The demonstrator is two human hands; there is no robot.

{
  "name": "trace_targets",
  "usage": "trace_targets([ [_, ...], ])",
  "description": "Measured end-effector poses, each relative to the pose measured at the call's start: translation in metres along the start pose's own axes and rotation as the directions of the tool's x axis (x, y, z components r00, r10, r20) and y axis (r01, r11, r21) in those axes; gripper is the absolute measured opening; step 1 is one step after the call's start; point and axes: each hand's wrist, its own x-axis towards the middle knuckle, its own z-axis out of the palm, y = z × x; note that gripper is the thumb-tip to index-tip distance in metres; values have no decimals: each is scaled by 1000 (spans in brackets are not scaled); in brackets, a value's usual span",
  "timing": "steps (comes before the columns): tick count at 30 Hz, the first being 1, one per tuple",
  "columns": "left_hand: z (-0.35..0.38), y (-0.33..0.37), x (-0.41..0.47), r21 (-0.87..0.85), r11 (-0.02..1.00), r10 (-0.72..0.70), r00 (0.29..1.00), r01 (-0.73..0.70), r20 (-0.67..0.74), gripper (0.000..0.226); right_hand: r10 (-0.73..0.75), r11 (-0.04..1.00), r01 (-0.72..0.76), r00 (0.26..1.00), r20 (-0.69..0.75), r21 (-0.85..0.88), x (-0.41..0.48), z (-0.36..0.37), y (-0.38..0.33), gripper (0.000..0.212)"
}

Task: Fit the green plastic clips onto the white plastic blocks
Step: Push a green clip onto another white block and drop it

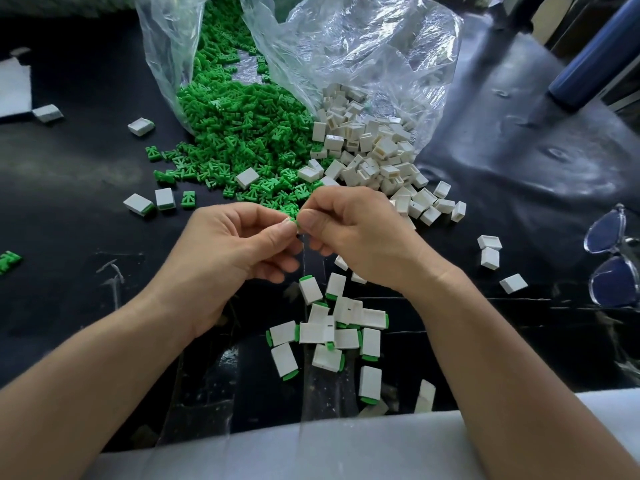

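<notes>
Left hand (239,244) and right hand (349,233) pinch a green clip (294,222).

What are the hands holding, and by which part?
The left hand and right hand pinch one green clip between them; only a sliver shows, so which part is unclear.

We take this for a small assembly workshop, since a black-covered table (86,161) carries clear plastic bags (363,57) spilling bulk heaps of green clips (235,123) and white blocks (374,150), with fitted pieces (332,327) piled nearer us and clear glasses (609,258) at its right.
</notes>
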Motion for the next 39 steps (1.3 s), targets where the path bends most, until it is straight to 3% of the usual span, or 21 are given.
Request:
trace_targets([
  [11, -1, 0, -5, 266, 951, 145, 987, -157, 66, 17, -32, 959, 66, 991, 129, -274, -2, -3, -3, 37],
  [17, -3, 0, -5, 341, 922, 159, 982, -183, 99, 26, -62, 934, 110, 987, 148, -340, -2, -2, -3, 36],
  [20, -3, 3, -2, 185, 969, 156, 987, -162, 49, 24, -45, 988, 48, 999, 25, -148, -2, -1, -2, 24],
  [23, -1, 4, -1, 86, 984, 158, 987, -158, 6, 20, 61, 989, -60, 998, -2, 138, -2, -3, -1, 32],
  [26, 0, 4, -1, 49, 983, 176, 984, -175, -24, 20, 172, 915, -179, 984, 53, 362, 0, -7, -1, 48],
  [28, 1, 5, -1, 0, 983, 186, 982, -186, -24, 19, 205, 843, -262, 964, 170, 469, 0, -4, -1, 58],
  [33, 0, 7, -4, -58, 979, 194, 981, -193, 9, 17, 108, 691, -364, 906, 409, 624, 0, 11, -8, 65],
  [39, 1, 8, -6, -106, 969, 233, 970, -225, 66, 14, 113, 621, -396, 899, 423, 676, -1, 12, -10, 59],
])
